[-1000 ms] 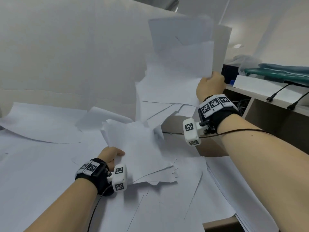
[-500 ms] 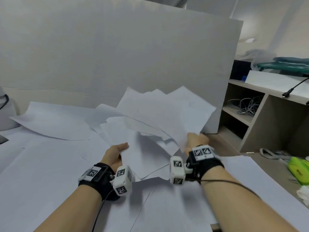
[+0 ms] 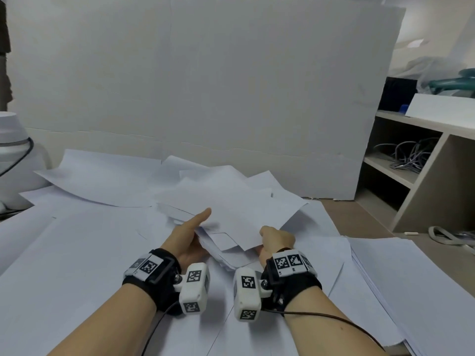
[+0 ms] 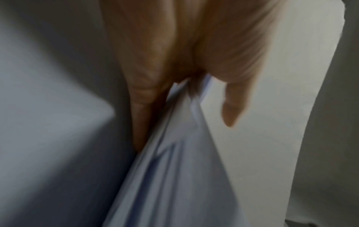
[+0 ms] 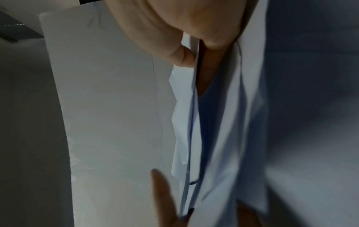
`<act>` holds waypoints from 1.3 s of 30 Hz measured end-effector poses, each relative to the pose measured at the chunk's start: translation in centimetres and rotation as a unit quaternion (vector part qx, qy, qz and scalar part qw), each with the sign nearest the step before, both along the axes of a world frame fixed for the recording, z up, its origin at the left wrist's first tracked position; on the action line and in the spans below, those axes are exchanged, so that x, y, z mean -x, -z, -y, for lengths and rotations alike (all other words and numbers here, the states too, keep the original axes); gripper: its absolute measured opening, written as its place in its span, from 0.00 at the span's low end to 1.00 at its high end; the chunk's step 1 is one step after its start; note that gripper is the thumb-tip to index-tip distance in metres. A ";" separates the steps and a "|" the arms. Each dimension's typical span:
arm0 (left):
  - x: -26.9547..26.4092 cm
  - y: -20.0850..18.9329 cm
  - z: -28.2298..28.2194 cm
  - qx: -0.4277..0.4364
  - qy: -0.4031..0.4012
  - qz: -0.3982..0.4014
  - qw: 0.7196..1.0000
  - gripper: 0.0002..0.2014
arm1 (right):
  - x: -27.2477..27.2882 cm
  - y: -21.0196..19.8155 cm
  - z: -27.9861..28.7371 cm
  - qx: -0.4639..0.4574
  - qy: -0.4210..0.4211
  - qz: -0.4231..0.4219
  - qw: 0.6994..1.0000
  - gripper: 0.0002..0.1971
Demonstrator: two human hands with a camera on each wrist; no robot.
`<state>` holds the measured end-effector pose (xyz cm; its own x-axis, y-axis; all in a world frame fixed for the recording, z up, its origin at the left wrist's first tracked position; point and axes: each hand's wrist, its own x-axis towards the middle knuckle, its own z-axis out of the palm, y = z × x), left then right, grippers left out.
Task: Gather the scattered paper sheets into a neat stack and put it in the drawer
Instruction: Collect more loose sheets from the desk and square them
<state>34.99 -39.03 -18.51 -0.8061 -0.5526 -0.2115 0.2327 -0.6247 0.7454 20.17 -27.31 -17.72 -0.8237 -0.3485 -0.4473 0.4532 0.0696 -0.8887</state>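
Note:
A loose bundle of white paper sheets (image 3: 231, 209) lies fanned and uneven, low over the middle of the paper-covered table (image 3: 64, 253). My left hand (image 3: 194, 233) holds the bundle's left edge, fingers beneath and thumb stretched along the top. My right hand (image 3: 275, 240) pinches the near right corner, thumb on top. In the left wrist view the sheets (image 4: 174, 176) run into the crook between thumb and fingers. The right wrist view shows the sheets (image 5: 223, 122) edge-on, clamped under my right thumb (image 5: 184, 58). No drawer is in view.
More sheets lie flat at the back left (image 3: 102, 181), and a thick pile (image 3: 411, 291) lies at the right. A tall white board (image 3: 205, 86) stands behind. A shelf unit (image 3: 424, 196) with cables is on the right, and a white rounded object (image 3: 12, 155) is on the left.
My right hand came down from high at the upper right with its sheets and laid them onto those in my left hand. Both hands now sit close together on one bundle.

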 end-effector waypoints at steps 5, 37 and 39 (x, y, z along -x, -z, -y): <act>1.1 0.4 1.0 0.004 -0.135 0.121 0.983 0.15 | 0.2 -0.6 -0.4 0.067 -0.114 0.057 0.990 0.09; -7.4 -2.2 6.3 0.169 -0.050 0.132 0.975 0.19 | 11.7 -6.0 -1.6 -0.015 -0.271 -0.140 0.952 0.16; -7.0 -2.2 6.2 0.168 -0.048 0.136 0.975 0.12 | 10.6 -6.1 0.0 -0.026 -0.287 -0.154 0.945 0.15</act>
<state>41.97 -45.20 -16.31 -0.6859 -0.6982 -0.2051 0.0428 -0.3201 0.9464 9.61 -27.28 -11.65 -0.5993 -0.7619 -0.2456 0.0484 0.2718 -0.9611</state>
